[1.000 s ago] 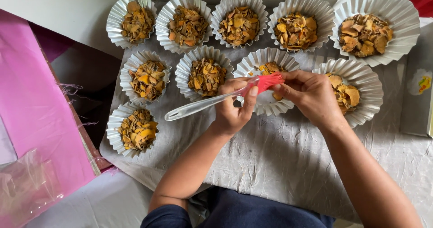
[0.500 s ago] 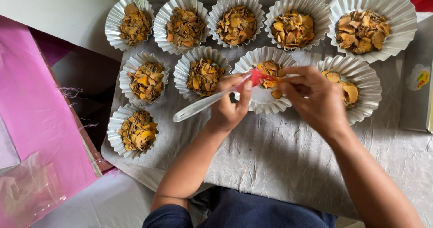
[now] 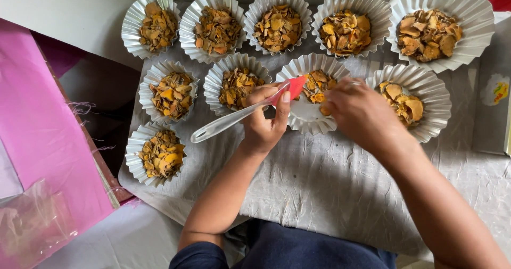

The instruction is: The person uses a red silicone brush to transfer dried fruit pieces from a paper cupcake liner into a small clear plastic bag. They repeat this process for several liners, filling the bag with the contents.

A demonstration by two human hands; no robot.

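My left hand (image 3: 266, 121) grips a small spatula (image 3: 223, 122) with a clear handle and a red blade (image 3: 294, 86). The blade tip rests over a white fluted paper cup (image 3: 308, 121) that holds a few orange-yellow dried slices (image 3: 318, 86). My right hand (image 3: 362, 114) reaches into the same cup, fingers bent over the slices; whether it pinches any is hidden. Next to it on the right sits another partly filled cup (image 3: 426, 121).
Several more fluted cups of dried slices stand in rows on crinkled grey paper (image 3: 330, 189), such as one at the far right back (image 3: 468, 13) and one at the front left (image 3: 137, 157). A pink sheet (image 3: 37, 136) lies left, clear plastic (image 3: 29, 226) below it.
Both hands shifted slightly toward the half-filled middle cup. The red blade moved from between my hands down to the cup's rim, and my right hand let go of the blade and went into the cup.
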